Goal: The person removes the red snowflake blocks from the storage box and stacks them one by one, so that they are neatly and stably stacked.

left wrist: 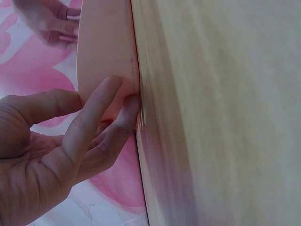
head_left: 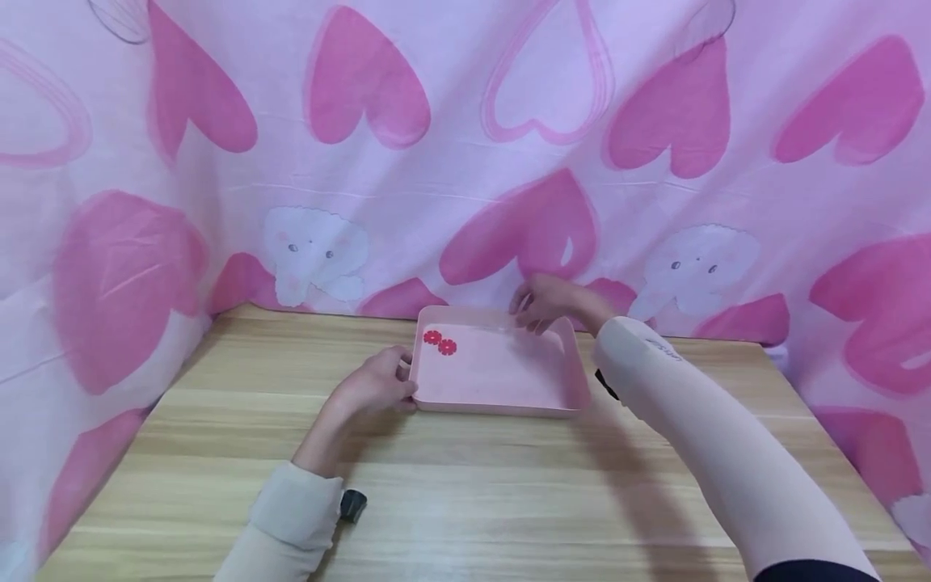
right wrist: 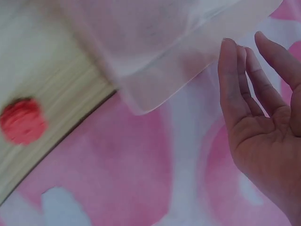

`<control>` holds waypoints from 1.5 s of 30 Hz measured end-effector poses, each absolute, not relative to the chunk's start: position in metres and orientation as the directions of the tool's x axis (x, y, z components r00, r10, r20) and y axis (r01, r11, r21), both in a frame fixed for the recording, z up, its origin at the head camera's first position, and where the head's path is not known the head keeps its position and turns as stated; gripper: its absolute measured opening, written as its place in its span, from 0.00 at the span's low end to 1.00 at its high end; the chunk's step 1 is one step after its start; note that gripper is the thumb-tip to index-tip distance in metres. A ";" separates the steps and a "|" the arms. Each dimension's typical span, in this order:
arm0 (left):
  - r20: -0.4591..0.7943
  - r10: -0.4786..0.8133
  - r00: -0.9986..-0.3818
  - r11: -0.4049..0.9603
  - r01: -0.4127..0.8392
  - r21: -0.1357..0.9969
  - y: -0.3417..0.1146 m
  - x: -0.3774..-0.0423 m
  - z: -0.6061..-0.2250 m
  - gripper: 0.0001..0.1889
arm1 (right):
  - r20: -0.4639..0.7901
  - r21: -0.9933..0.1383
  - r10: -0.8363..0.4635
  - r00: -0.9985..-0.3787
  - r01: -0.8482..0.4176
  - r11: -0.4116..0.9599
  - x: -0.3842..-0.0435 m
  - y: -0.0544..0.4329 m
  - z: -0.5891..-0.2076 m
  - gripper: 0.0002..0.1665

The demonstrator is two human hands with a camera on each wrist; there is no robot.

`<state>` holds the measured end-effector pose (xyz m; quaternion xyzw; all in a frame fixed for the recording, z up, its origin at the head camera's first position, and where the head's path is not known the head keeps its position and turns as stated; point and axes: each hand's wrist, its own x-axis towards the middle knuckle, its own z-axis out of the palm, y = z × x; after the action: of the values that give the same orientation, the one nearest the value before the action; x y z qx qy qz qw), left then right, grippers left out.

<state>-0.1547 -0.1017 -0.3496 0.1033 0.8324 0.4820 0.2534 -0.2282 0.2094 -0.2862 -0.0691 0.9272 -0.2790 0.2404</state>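
A shallow pink tray (head_left: 502,410) lies on the wooden table, short of the curtain. Two red flower-shaped pieces (head_left: 440,343) sit inside it, at its far left. My left hand (head_left: 378,378) holds the tray's left end; in the left wrist view its thumb is at the rim and its fingers (left wrist: 96,113) lie against the outer wall. Over the far right rim hovers my right hand (head_left: 545,301), which has nothing in it. The right wrist view shows its fingers fairly straight, beside the translucent-looking tray wall (right wrist: 162,92).
In the right wrist view a blurred red round thing (right wrist: 23,121) lies on the table outside the tray, near the table edge. A pink heart-patterned curtain (head_left: 465,162) hangs behind and at both sides. Wooden tabletop (head_left: 465,493) extends in front of the tray.
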 end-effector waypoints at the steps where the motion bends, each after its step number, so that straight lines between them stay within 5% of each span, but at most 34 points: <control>1: -0.319 0.411 -0.854 0.517 -0.070 0.853 -0.101 -0.154 -0.350 0.23 | -0.413 -0.542 -0.261 -0.872 0.006 0.840 -0.231 0.203 -0.286 0.18; 16: -0.312 0.420 -0.852 0.509 -0.064 0.859 -0.085 -0.148 -0.346 0.23 | -0.411 -0.462 -0.337 -0.847 -0.126 0.878 -0.244 0.134 -0.310 0.21; 24: -0.332 0.416 -0.847 0.539 -0.064 0.840 -0.080 -0.145 -0.342 0.22 | -0.304 -0.342 -0.324 -0.896 -0.214 0.915 -0.245 0.118 -0.325 0.20; 31: -0.330 0.429 -0.841 0.547 -0.049 0.836 -0.082 -0.145 -0.341 0.21 | -0.278 -0.237 -0.384 -0.880 -0.325 0.915 -0.242 0.115 -0.329 0.15; 45: -0.340 0.412 -0.846 0.549 -0.067 0.833 -0.084 -0.145 -0.344 0.22 | -0.306 -0.442 -0.433 -0.848 -0.276 0.853 -0.237 0.136 -0.333 0.10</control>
<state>-0.1446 -0.0844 -0.3437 0.1024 0.8414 0.4635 0.2584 -0.2368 0.1355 -0.3331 -0.1885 0.9413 -0.1946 0.2015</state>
